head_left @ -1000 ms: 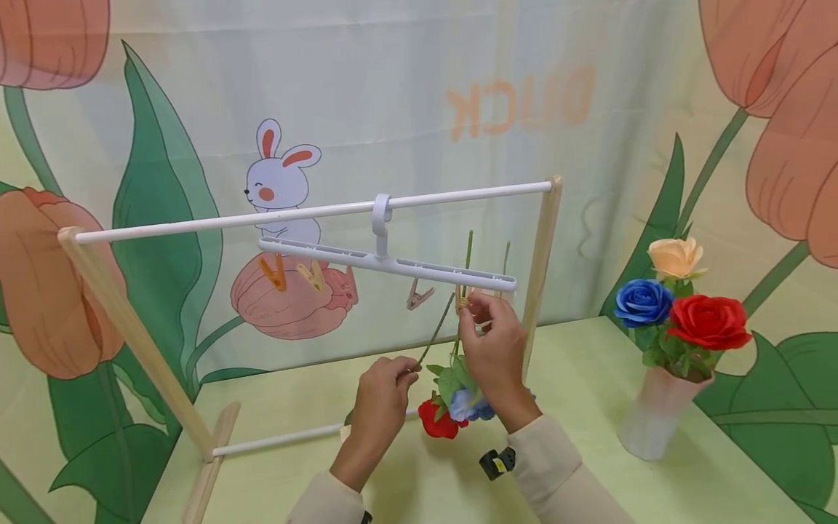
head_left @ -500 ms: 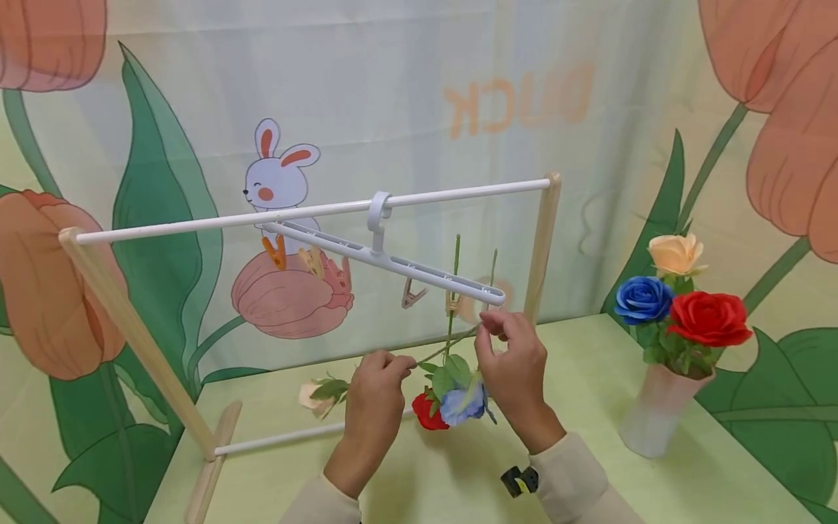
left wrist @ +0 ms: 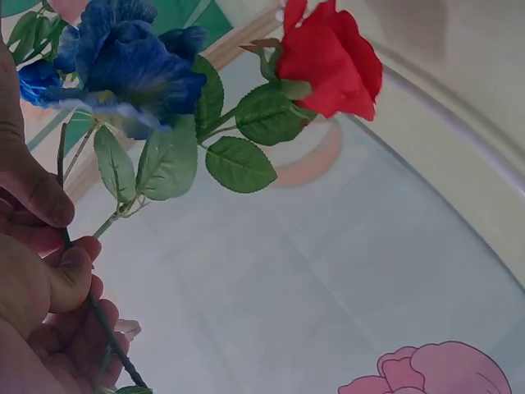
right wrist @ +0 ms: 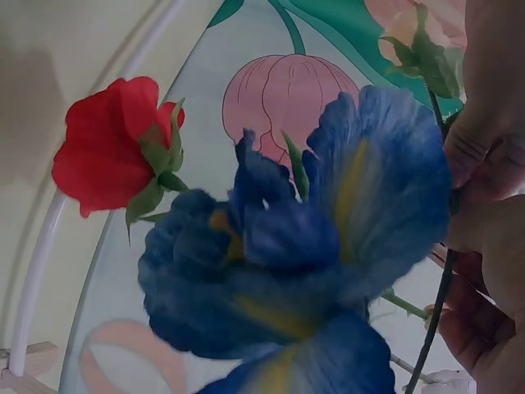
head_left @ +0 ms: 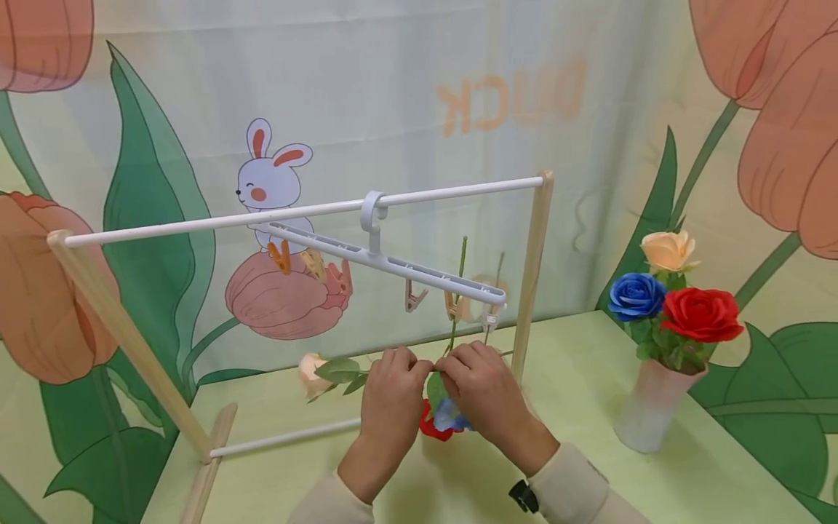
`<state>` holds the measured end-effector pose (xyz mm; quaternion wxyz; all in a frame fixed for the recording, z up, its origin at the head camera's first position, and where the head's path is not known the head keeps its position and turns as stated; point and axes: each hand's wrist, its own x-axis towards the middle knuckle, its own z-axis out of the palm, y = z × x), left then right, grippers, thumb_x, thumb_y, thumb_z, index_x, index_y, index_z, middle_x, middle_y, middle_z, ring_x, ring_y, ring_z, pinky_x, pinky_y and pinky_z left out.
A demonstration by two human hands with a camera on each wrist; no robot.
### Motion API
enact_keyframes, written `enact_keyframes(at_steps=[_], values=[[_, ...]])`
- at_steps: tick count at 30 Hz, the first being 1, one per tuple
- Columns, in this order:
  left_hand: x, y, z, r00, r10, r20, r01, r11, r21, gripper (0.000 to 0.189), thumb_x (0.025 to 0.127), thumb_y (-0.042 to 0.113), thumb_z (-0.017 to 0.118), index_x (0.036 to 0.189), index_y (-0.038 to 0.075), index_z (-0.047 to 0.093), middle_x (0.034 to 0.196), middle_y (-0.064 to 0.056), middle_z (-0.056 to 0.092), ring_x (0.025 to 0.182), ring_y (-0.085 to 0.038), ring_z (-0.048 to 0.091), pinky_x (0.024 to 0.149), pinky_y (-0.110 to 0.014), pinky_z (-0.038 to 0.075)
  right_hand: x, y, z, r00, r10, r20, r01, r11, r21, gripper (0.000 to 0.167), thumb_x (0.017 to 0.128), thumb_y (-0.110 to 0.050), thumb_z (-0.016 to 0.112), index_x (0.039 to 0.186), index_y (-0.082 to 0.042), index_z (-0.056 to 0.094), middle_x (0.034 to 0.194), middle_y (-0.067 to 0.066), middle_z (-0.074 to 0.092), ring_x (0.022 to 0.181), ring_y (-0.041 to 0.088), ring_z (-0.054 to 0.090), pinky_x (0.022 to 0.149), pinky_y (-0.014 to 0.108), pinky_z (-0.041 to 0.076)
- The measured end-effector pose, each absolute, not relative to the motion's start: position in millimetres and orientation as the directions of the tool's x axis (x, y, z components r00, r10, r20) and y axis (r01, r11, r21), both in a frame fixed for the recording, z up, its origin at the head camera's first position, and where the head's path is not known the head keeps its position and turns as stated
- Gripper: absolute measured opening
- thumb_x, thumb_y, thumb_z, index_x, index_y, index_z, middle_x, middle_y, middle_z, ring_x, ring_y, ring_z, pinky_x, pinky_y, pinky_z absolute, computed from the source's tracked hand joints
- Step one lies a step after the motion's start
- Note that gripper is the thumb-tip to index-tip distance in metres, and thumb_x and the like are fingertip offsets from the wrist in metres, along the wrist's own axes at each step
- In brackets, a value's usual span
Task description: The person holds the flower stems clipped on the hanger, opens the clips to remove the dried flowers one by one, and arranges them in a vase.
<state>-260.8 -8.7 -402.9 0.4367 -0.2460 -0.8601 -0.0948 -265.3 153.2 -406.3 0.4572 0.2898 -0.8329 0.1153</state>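
Observation:
My left hand [head_left: 391, 407] pinches the dark green stem [left wrist: 112, 341] of a peach rose [head_left: 312, 375], whose bloom points left in the head view. Close beside it, my right hand [head_left: 487, 400] pinches the same stem, the two hands nearly touching. Behind them, a blue flower [right wrist: 299, 238] and a red rose [left wrist: 332, 61] hang upside down below the right part of a grey hanger [head_left: 393, 266]. A tan clip [head_left: 452, 306] grips one green stem, and a white clip [head_left: 489, 320] is at another stem. My hands hide part of these flowers in the head view.
The hanger hooks over a white rod [head_left: 294, 212] on a wooden frame [head_left: 127, 342]. Orange [head_left: 279, 257], yellow [head_left: 314, 265], pink [head_left: 338, 278] and mauve clips [head_left: 412, 296] hang from it. A vase [head_left: 657, 407] with peach, blue and red roses stands at right.
My right hand has come down and left from the clips to the stem beside my left hand. The peach rose has come into view at left. The hanger's right end has swung nearer.

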Motion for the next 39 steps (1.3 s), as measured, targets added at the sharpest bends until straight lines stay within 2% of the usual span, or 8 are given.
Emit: enact_keyframes(at_steps=[7, 15, 18, 20, 23, 29, 34, 39], values=[[-259, -1, -403, -0.478, 0.351, 0.805, 0.532, 0.845, -0.053, 0.018, 0.076, -0.001, 0.085, 0.085, 0.012, 0.076, 0.078, -0.003, 0.056, 0.072, -0.019, 0.052, 0.062, -0.031, 0.045, -265, 158, -408, -0.404, -0.364, 0.839, -0.575, 0.815, 0.076, 0.023, 0.072, -0.012, 0.093, 0.088, -0.014, 0.076, 0.084, -0.001, 0.071, 0.079, 0.019, 0.064, 0.071, 0.029, 0.057], [-261, 7, -399, -0.298, 0.375, 0.878, 0.707, 0.704, -0.06, 0.022, 0.084, -0.007, 0.073, 0.099, 0.009, 0.075, 0.092, -0.005, 0.061, 0.087, -0.022, 0.061, 0.076, -0.033, 0.054, -262, 181, -406, -0.417, -0.23, 0.879, -0.534, 0.845, -0.033, 0.017, 0.078, -0.004, 0.085, 0.091, -0.009, 0.074, 0.084, 0.003, 0.069, 0.075, 0.02, 0.062, 0.067, 0.031, 0.058], [-264, 10, -399, -0.288, 0.336, 0.897, 0.73, 0.683, -0.021, 0.016, 0.085, -0.002, 0.074, 0.097, 0.009, 0.075, 0.091, -0.005, 0.062, 0.086, -0.022, 0.062, 0.074, -0.032, 0.055, -262, 198, -406, -0.439, -0.136, 0.888, -0.486, 0.867, -0.107, 0.015, 0.081, -0.002, 0.083, 0.091, -0.007, 0.074, 0.084, 0.005, 0.07, 0.078, 0.023, 0.064, 0.069, 0.037, 0.06], [-267, 12, -400, -0.33, 0.285, 0.9, 0.728, 0.684, 0.051, 0.013, 0.085, 0.001, 0.076, 0.095, 0.009, 0.075, 0.091, -0.006, 0.064, 0.085, -0.023, 0.063, 0.074, -0.033, 0.056, -261, 211, -405, -0.448, -0.054, 0.892, -0.46, 0.87, -0.178, 0.014, 0.081, 0.0, 0.082, 0.091, -0.006, 0.074, 0.084, 0.007, 0.07, 0.079, 0.024, 0.065, 0.069, 0.04, 0.06], [-272, 14, -399, -0.491, 0.196, 0.849, 0.689, 0.683, 0.241, 0.014, 0.087, 0.006, 0.078, 0.1, 0.007, 0.075, 0.095, -0.009, 0.066, 0.089, -0.025, 0.065, 0.078, -0.034, 0.059, -258, 232, -403, -0.461, 0.068, 0.885, -0.418, 0.863, -0.284, 0.013, 0.083, 0.001, 0.08, 0.092, -0.005, 0.074, 0.085, 0.009, 0.07, 0.079, 0.023, 0.065, 0.068, 0.04, 0.059], [-289, 24, -396, -0.819, 0.13, 0.559, 0.518, 0.587, 0.622, 0.038, 0.093, 0.02, 0.075, 0.127, 0.004, 0.066, 0.119, -0.014, 0.069, 0.112, -0.03, 0.066, 0.097, -0.045, 0.056, -246, 273, -395, -0.466, 0.242, 0.851, -0.338, 0.84, -0.424, 0.009, 0.087, -0.001, 0.077, 0.095, -0.003, 0.074, 0.087, 0.012, 0.071, 0.075, 0.023, 0.067, 0.073, 0.009, 0.044], [-310, 41, -394, -0.895, 0.151, 0.419, 0.438, 0.462, 0.771, 0.047, 0.095, 0.024, 0.071, 0.135, 0.002, 0.06, 0.129, -0.016, 0.068, 0.119, -0.033, 0.065, 0.103, -0.047, 0.053, -238, 295, -392, -0.475, 0.377, 0.795, -0.289, 0.787, -0.545, 0.011, 0.091, -0.004, 0.073, 0.101, 0.0, 0.074, 0.092, 0.014, 0.073, 0.078, 0.013, 0.061, 0.078, -0.002, 0.035], [-321, 55, -394, -0.922, 0.067, 0.381, 0.37, 0.442, 0.817, 0.03, 0.096, 0.02, 0.071, 0.122, 0.005, 0.069, 0.109, -0.01, 0.076, 0.1, -0.025, 0.071, 0.091, -0.041, 0.058, -235, 312, -393, -0.464, 0.476, 0.748, -0.21, 0.761, -0.614, 0.014, 0.093, -0.008, 0.073, 0.104, -0.001, 0.074, 0.096, 0.016, 0.075, 0.08, -0.008, 0.052, 0.079, 0.003, 0.035]])
